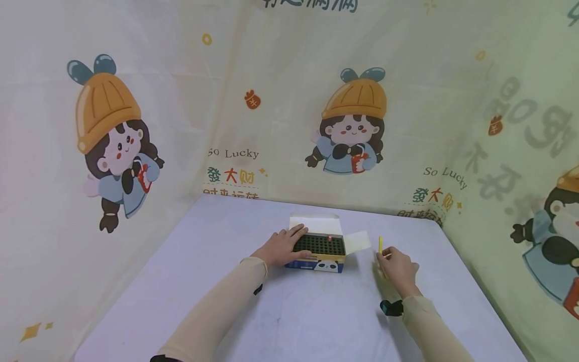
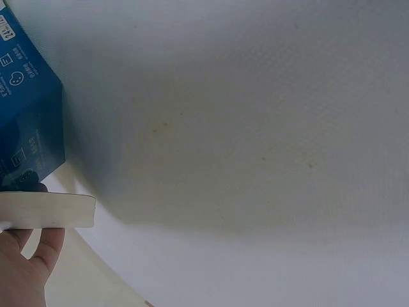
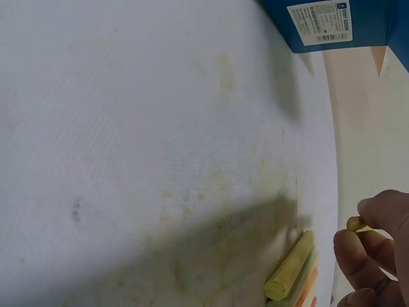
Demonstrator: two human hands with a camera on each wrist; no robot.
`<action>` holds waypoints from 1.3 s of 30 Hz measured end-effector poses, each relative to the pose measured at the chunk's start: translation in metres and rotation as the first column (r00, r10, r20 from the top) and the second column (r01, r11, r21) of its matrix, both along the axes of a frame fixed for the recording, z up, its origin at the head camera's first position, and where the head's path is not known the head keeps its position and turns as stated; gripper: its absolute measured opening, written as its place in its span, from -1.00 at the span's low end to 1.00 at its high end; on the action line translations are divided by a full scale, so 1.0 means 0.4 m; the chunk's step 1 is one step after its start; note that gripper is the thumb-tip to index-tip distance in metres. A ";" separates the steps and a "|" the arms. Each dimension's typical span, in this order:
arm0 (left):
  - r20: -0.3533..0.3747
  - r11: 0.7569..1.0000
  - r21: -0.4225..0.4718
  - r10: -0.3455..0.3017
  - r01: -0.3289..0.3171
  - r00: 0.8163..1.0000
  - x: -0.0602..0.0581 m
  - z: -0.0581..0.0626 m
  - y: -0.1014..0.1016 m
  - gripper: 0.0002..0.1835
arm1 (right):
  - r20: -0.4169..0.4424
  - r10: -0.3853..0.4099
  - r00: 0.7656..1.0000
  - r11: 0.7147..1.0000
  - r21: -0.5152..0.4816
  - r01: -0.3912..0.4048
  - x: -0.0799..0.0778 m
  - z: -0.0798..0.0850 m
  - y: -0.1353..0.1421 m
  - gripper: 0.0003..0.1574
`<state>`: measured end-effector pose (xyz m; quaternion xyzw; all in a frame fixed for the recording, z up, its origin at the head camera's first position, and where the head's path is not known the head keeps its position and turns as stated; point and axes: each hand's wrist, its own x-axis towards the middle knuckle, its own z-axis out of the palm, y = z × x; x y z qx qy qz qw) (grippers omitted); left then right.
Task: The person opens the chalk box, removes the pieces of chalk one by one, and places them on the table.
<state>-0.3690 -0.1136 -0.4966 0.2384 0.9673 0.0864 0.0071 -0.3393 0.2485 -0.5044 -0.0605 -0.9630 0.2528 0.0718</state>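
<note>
A yellow chalk stick (image 1: 380, 244) stands upright in my right hand (image 1: 400, 270), pinched between thumb and fingers to the right of the chalk box. The blue and yellow box (image 1: 327, 265), with a panda on its front, lies open on the table. Rows of holes fill its black insert (image 1: 320, 245), and one pinkish-red chalk stick (image 1: 330, 239) sits near the back right. My left hand (image 1: 282, 249) holds the box's left end, thumb along the front edge and fingers toward the back. In the left wrist view, its fingers show behind a cream flap (image 2: 51, 211).
Below my right hand, a thick yellow chalk stick (image 3: 289, 268) lies on the table beside an orange one (image 3: 307, 286). A white side flap (image 1: 357, 241) sticks out from the box's right. Printed cloth (image 1: 280, 125) hangs behind the white table (image 1: 271, 311).
</note>
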 end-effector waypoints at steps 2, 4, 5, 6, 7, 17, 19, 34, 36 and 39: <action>0.001 1.000 0.003 0.002 -0.002 1.000 0.001 0.002 0.000 -0.03 | 0.011 -0.002 1.000 1.000 0.004 0.002 0.000 -0.003 0.004 -0.51; 0.000 1.000 0.000 0.002 -0.002 1.000 0.001 0.002 0.000 -0.03 | 0.025 -0.005 1.000 1.000 0.012 0.005 -0.002 -0.008 0.008 -0.50; 0.000 1.000 -0.001 0.003 -0.003 1.000 0.001 0.002 0.000 -0.03 | 0.034 -0.006 0.999 1.000 0.016 0.005 -0.002 -0.011 0.010 -0.50; -0.001 1.000 -0.002 0.003 -0.003 1.000 0.000 0.001 0.000 -0.03 | 0.043 -0.008 0.999 1.000 0.021 0.007 -0.003 -0.015 0.013 -0.50; -0.002 1.000 -0.004 0.003 -0.003 1.000 0.000 0.000 0.000 -0.03 | 0.050 -0.008 0.999 1.000 0.028 0.007 -0.004 -0.018 0.015 -0.50; 0.001 1.000 0.003 0.003 -0.003 1.000 -0.003 -0.001 0.000 -0.03 | 0.089 -0.004 0.996 0.999 0.039 0.001 -0.006 -0.040 0.029 -0.63; 0.003 1.000 0.003 0.003 -0.003 1.000 0.000 0.001 0.000 -0.03 | 0.090 -0.001 0.996 0.999 0.039 -0.002 -0.006 -0.039 0.028 -0.66; -0.004 1.000 0.001 -0.007 0.007 1.000 -0.006 -0.006 -0.002 -0.03 | 0.099 0.003 0.995 0.999 0.033 -0.006 -0.007 -0.026 0.018 -0.66; -0.004 1.000 -0.001 -0.007 0.007 1.000 -0.004 -0.002 -0.002 -0.03 | 0.098 -0.001 0.995 0.999 0.035 -0.003 -0.007 -0.017 0.015 -0.66; -0.003 1.000 0.003 -0.005 0.005 1.000 -0.002 0.003 -0.002 -0.03 | 0.098 -0.005 0.995 0.999 0.037 0.001 -0.008 -0.003 0.009 -0.65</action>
